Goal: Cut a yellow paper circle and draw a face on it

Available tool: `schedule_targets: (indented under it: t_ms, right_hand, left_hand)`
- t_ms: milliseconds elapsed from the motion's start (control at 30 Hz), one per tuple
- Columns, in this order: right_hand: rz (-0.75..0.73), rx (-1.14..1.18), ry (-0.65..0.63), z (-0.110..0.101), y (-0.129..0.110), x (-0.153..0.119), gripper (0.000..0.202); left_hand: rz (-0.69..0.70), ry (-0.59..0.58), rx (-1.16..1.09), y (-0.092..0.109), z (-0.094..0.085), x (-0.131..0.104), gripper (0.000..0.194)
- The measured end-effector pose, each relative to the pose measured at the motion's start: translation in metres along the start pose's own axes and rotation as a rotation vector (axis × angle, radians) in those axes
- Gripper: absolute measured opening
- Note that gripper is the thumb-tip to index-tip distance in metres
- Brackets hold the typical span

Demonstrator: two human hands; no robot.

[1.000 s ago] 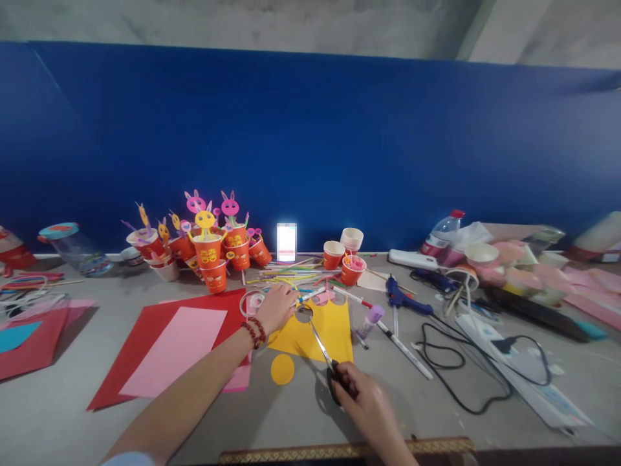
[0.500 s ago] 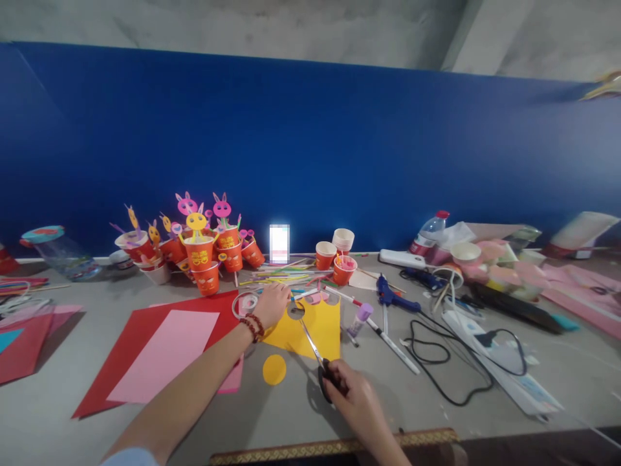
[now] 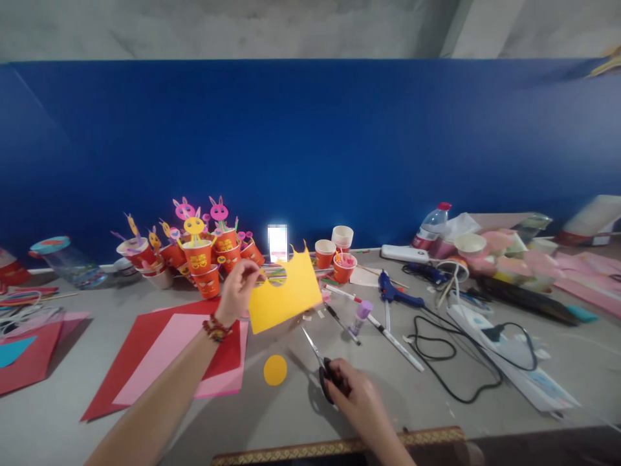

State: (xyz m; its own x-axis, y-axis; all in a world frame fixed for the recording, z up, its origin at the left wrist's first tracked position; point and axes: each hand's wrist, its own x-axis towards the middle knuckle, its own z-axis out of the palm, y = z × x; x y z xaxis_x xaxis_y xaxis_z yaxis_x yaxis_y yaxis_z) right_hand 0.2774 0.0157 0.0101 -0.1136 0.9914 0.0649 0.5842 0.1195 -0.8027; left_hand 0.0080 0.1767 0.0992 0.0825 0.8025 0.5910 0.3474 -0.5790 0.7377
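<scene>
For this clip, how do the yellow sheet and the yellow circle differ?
The yellow sheet is held up in the left hand; the yellow circle lies on the table. The sheet is larger, with a notched edge; the circle is smaller and round. Both are plain yellow.

Your notched sheet [image 3: 291, 294] is plain bright yellow, and the paper circle [image 3: 275, 370] matches it. Your scissors [image 3: 326, 375] pair black handles with silver blades. The beaded bracelet [image 3: 217, 328] you wear is mostly dark red. To your left, 1 red sheet [image 3: 121, 364] shows beneath a pale pink sheet [image 3: 169, 343]. Your counter [image 3: 257, 414] is grey, its front strip [image 3: 301, 450] gold-patterned, and the wall panel [image 3: 310, 149] solid blue. You see orange-red cups with yellow print [image 3: 200, 261], 2 magenta rabbit faces [image 3: 219, 212] and 1 yellow rabbit face [image 3: 194, 225]. Your glue stick [image 3: 359, 317] has a lilac cap; the glue gun [image 3: 400, 296] is dark blue.
</scene>
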Motion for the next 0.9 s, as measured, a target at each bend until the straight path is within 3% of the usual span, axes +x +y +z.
schedule_targets:
  t_ms: [167, 333, 467, 567, 667, 733, 833, 900]
  right_hand:
    - [0.003, 0.016, 0.039, 0.002, 0.002, 0.000, 0.016]
    - [-0.019, -0.008, 0.133, 0.007, 0.008, 0.001, 0.025]
    - [-0.062, -0.125, 0.261, 0.010, 0.013, 0.001, 0.029]
    - [-0.106, -0.202, 0.324, 0.012, 0.016, 0.001, 0.030]
    - [-0.140, -0.263, 0.367, 0.014, 0.019, 0.002, 0.027]
    - [-0.165, -0.287, 0.380, 0.016, 0.020, 0.002, 0.025]
    - [-0.195, -0.315, 0.373, 0.015, 0.020, 0.001, 0.021]
    - [-0.206, -0.336, 0.365, 0.012, 0.017, 0.002, 0.020]
  left_hand:
    - [-0.051, 0.101, -0.044, 0.012, -0.077, -0.039, 0.020]
    - [-0.358, 0.231, 0.075, -0.001, -0.153, -0.104, 0.034]
    - [-0.533, 0.189, 0.294, -0.026, -0.193, -0.144, 0.045]
    - [-0.516, 0.111, 0.495, -0.042, -0.209, -0.157, 0.040]
    - [-0.283, 0.056, 0.824, -0.046, -0.204, -0.154, 0.031]
    - [-0.075, 0.040, 0.986, -0.040, -0.185, -0.148, 0.028]
    - [0.069, -0.177, 0.843, -0.022, -0.130, -0.143, 0.025]
    - [0.140, -0.442, 0.744, -0.008, -0.087, -0.141, 0.038]
